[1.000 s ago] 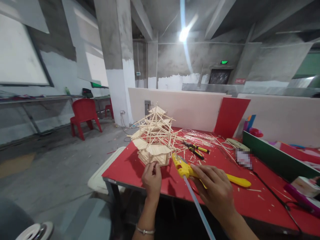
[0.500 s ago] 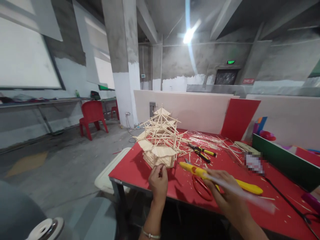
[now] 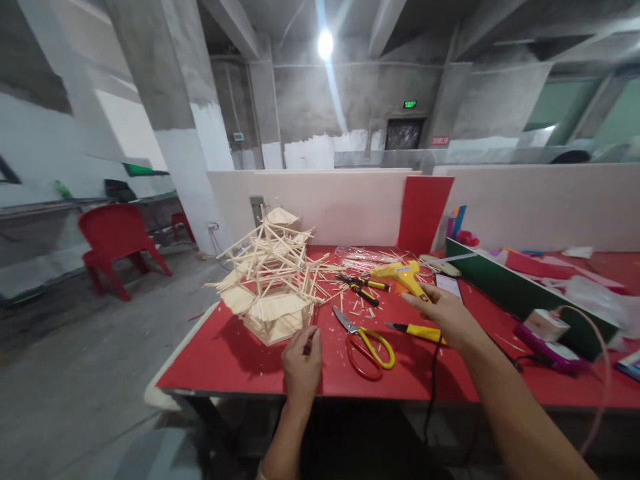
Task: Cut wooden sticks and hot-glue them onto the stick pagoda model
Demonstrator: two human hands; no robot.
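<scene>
A pagoda model of thin wooden sticks (image 3: 273, 310), with tiered roofs, stands on the left of the red tabletop (image 3: 215, 363). My left hand (image 3: 301, 363) is closed beside its lower front corner, thumb against the curled fingers. Whatever is in that pinch is hidden or too small to name. In my right hand (image 3: 447, 317) is a yellow hot glue gun (image 3: 400, 272), gripped by its handle. Its nozzle points left toward the model, and a pale glue stick (image 3: 463, 257) juts from its back. A dark cord hangs below that hand.
Scissors (image 3: 370, 343) with red and yellow handles lie between my hands. A yellow craft knife (image 3: 420, 331) is under my right hand. Pliers (image 3: 363, 287) and loose sticks (image 3: 325, 283) lie beyond. A green-sided box (image 3: 520, 287) and a power strip (image 3: 545, 347) are at right.
The view has turned right. My right hand has raised the glue gun off the table area, uncovering the scissors and craft knife. My left hand stays closed beside the model.
</scene>
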